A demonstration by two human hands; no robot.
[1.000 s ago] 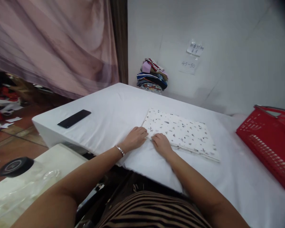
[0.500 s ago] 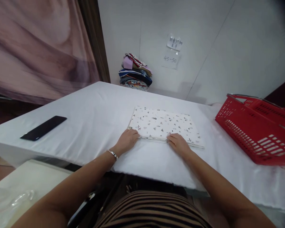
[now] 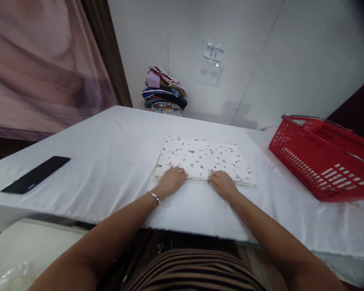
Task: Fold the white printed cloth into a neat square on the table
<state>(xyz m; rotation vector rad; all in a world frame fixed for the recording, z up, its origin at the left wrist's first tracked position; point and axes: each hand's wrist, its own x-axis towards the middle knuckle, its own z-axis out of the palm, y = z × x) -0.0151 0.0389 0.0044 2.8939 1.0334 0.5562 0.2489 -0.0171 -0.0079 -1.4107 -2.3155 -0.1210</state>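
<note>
Tabletop: left hand farther along cloth

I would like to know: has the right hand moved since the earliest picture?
Yes: the right hand moved rightward along the patterned cloth, closer to the red basket.

We see one cloth, white and scattered with small grey, tan and dark motifs. It is folded into a flat rectangle, wider than it is deep, and lies face-up on the white table. Along its 6 o'clock edge we make out several thin layers, running out to a corner at 4 o'clock. The left side slants from about 8 o'clock up to 10. Our left hand touches the near edge at 7 o'clock, our right at 5; we cannot tell whether either pinches the layers.
</note>
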